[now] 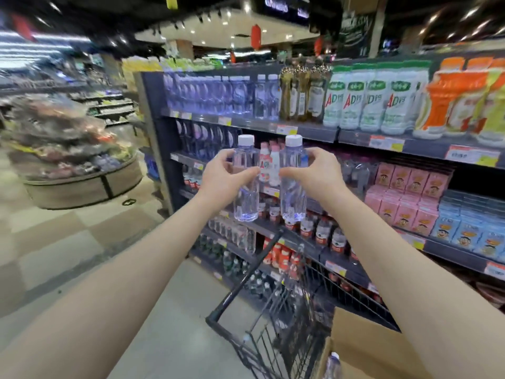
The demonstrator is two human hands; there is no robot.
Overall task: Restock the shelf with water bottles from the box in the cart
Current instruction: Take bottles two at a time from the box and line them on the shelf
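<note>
Two clear bottles stood upright in the air before the shelf [306, 131], side by side, apart. The left hand [224, 177] gripped the left bottle [246, 184] at its middle; the right hand [318, 173] gripped the right bottle [293, 181] likewise. Below, another bottle [332, 366] showed in the box [366, 348] inside the cart [273, 318].

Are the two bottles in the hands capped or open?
Capped. The bottle in the left hand and the one in the right hand each carry a white cap on top.
</note>
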